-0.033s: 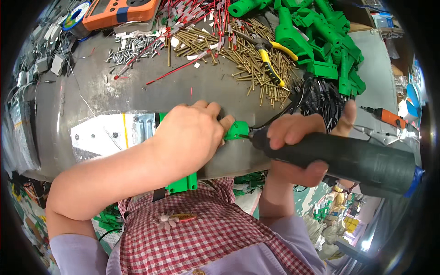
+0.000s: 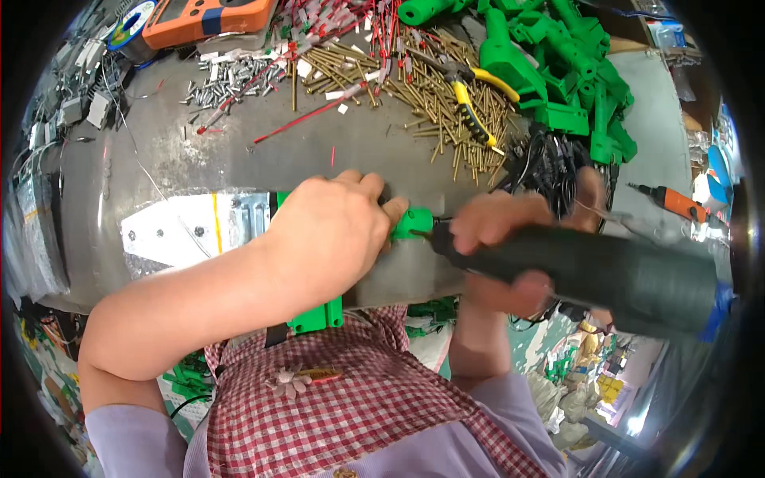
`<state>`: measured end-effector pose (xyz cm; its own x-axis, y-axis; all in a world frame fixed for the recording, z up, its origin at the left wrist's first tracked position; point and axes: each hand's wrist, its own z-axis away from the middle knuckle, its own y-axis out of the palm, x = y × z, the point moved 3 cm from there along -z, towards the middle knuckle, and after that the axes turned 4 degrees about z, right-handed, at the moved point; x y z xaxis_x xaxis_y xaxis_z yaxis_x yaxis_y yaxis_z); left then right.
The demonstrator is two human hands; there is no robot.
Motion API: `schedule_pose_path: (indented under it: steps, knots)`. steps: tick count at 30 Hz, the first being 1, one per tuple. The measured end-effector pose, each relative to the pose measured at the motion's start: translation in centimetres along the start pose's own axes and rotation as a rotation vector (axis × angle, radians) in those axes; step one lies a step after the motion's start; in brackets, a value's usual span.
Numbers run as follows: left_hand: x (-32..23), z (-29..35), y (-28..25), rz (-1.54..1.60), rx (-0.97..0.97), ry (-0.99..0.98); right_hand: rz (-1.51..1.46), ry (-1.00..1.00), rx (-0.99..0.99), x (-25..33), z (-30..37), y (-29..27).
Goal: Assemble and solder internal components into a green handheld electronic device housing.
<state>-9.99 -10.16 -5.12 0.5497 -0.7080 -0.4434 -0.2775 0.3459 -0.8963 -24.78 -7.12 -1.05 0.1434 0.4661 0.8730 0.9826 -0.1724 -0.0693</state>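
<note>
- Head view, centre of the frame: the left hand [image 2: 331, 235] is clamped down over a green plastic part [image 2: 412, 222], fingers curled shut on it — only a stub of green pokes out past the fingertips toward the right, and another green end [image 2: 316, 317] shows below the wrist at the table's near edge.
- Just right of that stub, the right hand [image 2: 510, 247] is wrapped tight around a dark green electric screwdriver [image 2: 606, 275]; its black tip meets the green stub right at the left fingertips — touching, as far as this view tells.
- The screwdriver's body runs off toward the lower right of the frame, thick and blurred, with a blue end by the rim.
- Under the left hand, at centre left, a pale metal plate [image 2: 179, 231] with holes lies flat on the grey worktable [image 2: 343, 151].
- Upper centre: a scatter of brass pins [image 2: 434, 107], with yellow-handled pliers [image 2: 470, 99] lying across them.
- Upper right: a heap of green plastic housings [image 2: 558, 64], well apart from both hands.
- Upper left: an orange meter [image 2: 207, 16] and a spread of small silver screws [image 2: 231, 80].
- Right edge: a small orange tool [image 2: 677, 203] on the table.
- Bottom of the frame: a red checked apron [image 2: 358, 406].
</note>
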Motion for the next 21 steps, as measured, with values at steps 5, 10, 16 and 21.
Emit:
schedule_pose_path:
  steps: [5, 10, 16, 21]
  knots:
    - [0.0, 0.1, 0.2, 0.028, -0.041, 0.008, -0.351, -0.004, 0.067, -0.9, 0.7, 0.4]
    - [-0.1, 0.3, 0.2, 0.041, -0.040, 0.007, -0.152, -0.160, 0.284, -1.0, 0.6, 0.6]
    - [0.5, -1.2, 0.6, 0.067, -0.108, 0.031, -0.152, -0.147, -0.002, 1.0, 1.5, 0.5]
    - [0.6, -2.6, 0.3, 0.034, -0.164, -0.017, -0.349, -0.216, 0.179, 5.3, 2.4, 2.4]
